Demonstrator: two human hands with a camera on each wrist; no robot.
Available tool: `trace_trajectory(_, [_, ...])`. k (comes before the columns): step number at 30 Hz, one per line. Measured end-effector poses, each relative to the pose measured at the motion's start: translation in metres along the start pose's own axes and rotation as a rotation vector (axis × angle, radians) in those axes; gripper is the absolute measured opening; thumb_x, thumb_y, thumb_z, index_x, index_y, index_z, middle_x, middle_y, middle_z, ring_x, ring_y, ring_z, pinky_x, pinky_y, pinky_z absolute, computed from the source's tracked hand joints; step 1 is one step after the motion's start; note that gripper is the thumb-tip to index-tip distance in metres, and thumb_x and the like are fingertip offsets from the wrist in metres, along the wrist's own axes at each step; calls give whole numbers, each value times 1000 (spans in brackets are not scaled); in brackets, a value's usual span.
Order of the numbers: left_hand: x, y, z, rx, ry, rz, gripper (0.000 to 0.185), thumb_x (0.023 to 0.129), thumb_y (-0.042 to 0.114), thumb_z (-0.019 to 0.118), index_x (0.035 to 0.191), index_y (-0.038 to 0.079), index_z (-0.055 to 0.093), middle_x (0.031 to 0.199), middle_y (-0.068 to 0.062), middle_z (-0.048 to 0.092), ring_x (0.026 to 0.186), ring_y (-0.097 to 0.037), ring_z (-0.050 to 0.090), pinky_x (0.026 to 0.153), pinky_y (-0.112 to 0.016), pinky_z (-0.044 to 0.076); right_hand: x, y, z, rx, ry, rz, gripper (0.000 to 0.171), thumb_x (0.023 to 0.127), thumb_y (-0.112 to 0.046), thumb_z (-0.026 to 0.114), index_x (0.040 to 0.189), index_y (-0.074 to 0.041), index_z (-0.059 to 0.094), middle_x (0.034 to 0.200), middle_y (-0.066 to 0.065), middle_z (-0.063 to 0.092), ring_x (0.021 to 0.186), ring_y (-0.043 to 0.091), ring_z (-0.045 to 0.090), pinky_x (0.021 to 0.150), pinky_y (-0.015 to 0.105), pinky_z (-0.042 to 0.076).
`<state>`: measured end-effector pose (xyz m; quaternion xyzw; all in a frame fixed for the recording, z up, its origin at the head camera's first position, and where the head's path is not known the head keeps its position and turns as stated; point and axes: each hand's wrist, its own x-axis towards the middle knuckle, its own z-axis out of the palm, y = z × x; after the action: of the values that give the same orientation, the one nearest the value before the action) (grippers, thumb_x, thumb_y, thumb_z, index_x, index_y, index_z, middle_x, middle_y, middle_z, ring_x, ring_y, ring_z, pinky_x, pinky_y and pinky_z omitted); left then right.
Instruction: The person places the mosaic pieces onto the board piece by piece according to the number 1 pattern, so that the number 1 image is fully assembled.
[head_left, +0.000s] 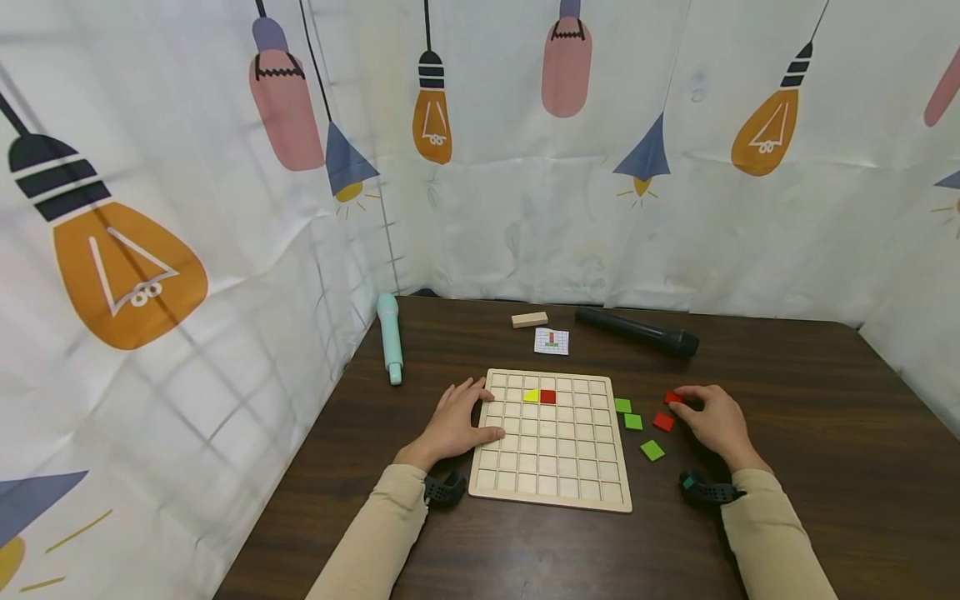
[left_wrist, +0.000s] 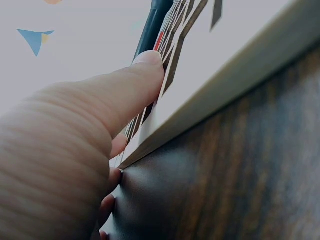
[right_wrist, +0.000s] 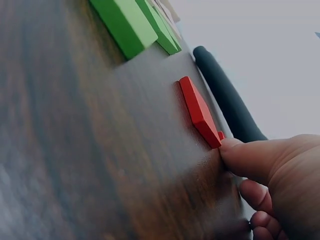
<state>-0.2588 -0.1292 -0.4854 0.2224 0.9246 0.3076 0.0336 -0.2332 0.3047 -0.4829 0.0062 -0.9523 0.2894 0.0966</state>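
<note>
My left hand (head_left: pixel 453 421) rests at the left edge of a wooden grid board (head_left: pixel 552 495), thumb (left_wrist: pixel 142 75) and index fingertip on top and the other fingers beside the edge. Near the board's top, a yellow piece (head_left: pixel 531 396) and a red square (head_left: pixel 548 397) lie side by side in the grid. To the right of the board, my right hand (head_left: pixel 712 417) pinches a red tile (head_left: pixel 672 397) between thumb and index finger, low over the table; the thumb mostly hides it in the right wrist view. A second red tile (head_left: pixel 663 422) lies just nearer.
Three green tiles (head_left: pixel 652 451) lie between the board and my right hand. Behind the board are a small pattern card (head_left: pixel 551 341), a wooden block (head_left: pixel 529 319) and a black microphone (head_left: pixel 637 332). A mint-green microphone (head_left: pixel 391 337) lies at the table's left edge. Printed curtains enclose the back and left.
</note>
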Motion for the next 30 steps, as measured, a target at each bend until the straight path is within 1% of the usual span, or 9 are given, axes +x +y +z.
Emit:
trace_trajectory(9, [1, -1, 2, -2, 2, 2, 59, 84, 48, 74, 129, 14, 55, 158, -9, 30, 148, -29, 19, 121, -50, 5, -1, 0, 0, -10, 21, -3, 35, 94, -25, 66, 115, 3, 66, 114, 30, 56, 103, 47, 53, 85, 62, 44])
trace_trajectory(12, [0, -1, 1, -5, -5, 3, 60, 84, 48, 74, 130, 14, 55, 159, -9, 29, 148, -29, 18, 121, -50, 4, -1, -1, 2, -7, 60, -7, 35, 94, -25, 67, 116, 3, 66, 116, 30, 58, 104, 47, 54, 86, 63, 44])
trace_trajectory(17, [0, -1, 1, -4, 1, 3, 58, 84, 47, 74, 128, 14, 56, 158, -10, 29, 148, -29, 18, 121, -50, 5, 2, -6, 8, 34, 121, -14, 36, 94, -25, 68, 117, 2, 66, 119, 28, 60, 104, 45, 55, 85, 61, 47])
trace_trajectory(23, [0, -1, 0, 2, 1, -5, 59, 84, 48, 74, 128, 13, 56, 158, -9, 29, 148, -29, 18, 121, -50, 5, 7, -20, 19, 64, 107, -56, 33, 92, -21, 70, 117, 0, 67, 117, 25, 61, 100, 40, 57, 81, 57, 50])
trace_trajectory(30, [0, 0, 0, 5, -3, -6, 60, 84, 48, 74, 129, 13, 56, 158, -10, 30, 148, -29, 19, 121, -51, 5, 6, -36, 29, 82, 108, -97, 29, 90, -18, 72, 114, -1, 69, 113, 20, 64, 98, 36, 59, 83, 54, 51])
